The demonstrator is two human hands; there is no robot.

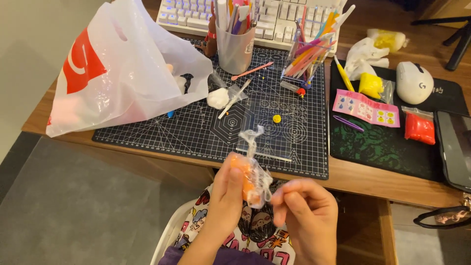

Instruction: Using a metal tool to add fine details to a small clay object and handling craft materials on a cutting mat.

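Hands | left hand point(226, 194) fingers grip orange clay point(244, 179), wrap-veiled | right hand point(305, 211) fingers pinch wrap point(262, 184), blurred

Warm indoor light, soft shadows, glare on the white bag point(122, 64), right hand point(306, 216) motion-blurred.

The near strip of the cutting mat point(196, 137) lies open for passing; a white plastic bag point(117, 68) blocks the left; a pen cup point(234, 46) and clear pen holder point(306, 61) stand behind; white clay point(217, 98) and a clear sheet point(272, 130) crowd the middle.
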